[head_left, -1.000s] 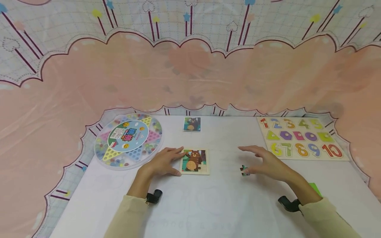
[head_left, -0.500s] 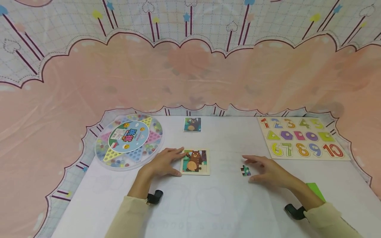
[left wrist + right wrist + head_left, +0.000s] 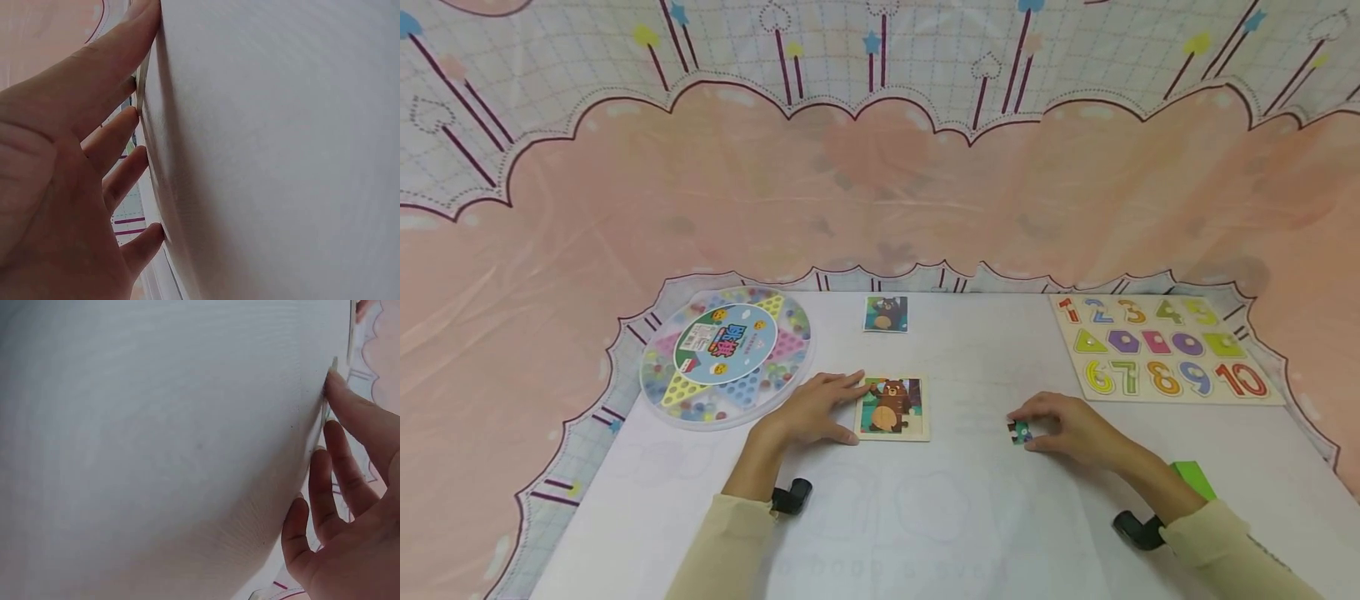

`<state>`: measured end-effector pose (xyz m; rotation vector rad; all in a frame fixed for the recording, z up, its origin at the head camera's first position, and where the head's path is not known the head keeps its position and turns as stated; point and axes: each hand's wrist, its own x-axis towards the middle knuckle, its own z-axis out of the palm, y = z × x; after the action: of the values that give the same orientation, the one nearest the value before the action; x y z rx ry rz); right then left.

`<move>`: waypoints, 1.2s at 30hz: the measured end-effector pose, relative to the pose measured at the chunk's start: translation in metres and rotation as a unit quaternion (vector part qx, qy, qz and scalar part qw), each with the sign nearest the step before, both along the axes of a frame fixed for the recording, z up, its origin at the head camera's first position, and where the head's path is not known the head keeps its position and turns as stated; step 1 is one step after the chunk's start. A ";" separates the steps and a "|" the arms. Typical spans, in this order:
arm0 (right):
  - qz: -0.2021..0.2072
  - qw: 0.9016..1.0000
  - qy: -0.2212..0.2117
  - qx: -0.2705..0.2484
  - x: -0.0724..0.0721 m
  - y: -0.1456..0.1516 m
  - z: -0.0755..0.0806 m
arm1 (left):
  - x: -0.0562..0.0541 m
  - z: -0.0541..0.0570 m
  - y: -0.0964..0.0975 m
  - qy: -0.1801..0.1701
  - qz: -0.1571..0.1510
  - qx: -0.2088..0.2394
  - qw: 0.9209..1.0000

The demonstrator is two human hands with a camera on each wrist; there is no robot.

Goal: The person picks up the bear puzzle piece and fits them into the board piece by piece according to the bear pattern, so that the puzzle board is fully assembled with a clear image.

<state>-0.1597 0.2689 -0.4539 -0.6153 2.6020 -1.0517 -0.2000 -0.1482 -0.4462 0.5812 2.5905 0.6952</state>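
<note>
In the head view, a square wooden jigsaw board (image 3: pixel 889 408) with a brown bear picture lies in front of me, bare wood showing at its lower right. My left hand (image 3: pixel 811 410) rests against the board's left side, index finger at the upper part and thumb by the lower corner. To the right, my right hand (image 3: pixel 1078 429) pinches a small green jigsaw piece (image 3: pixel 1020 432) between thumb and index finger, low over the white table. The left wrist view has the left fingers (image 3: pixel 125 178) against a thin edge; the right wrist view has the right thumb (image 3: pixel 359 412) at another.
Behind the board lies a small bear picture card (image 3: pixel 886 314). A round Chinese checkers set (image 3: pixel 725 358) with marbles sits at left, a number and shape puzzle board (image 3: pixel 1165 348) at back right. A green block (image 3: pixel 1193 479) lies beside the right forearm on the white table (image 3: pixel 880 517).
My right hand drew back from above the piece, dipped toward the table, then brought its index finger and thumb together on the piece. The left hand and bear board stayed put.
</note>
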 end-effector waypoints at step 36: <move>-0.006 1.000 -0.028 -0.012 -0.008 -0.007 0.018 | 0.001 0.002 0.000 -0.005 0.004 -0.002 1.000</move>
<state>-0.1677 0.2618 -0.4356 -0.5681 2.5508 -1.0899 -0.1995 -0.1484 -0.4438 0.5652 2.5862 0.6930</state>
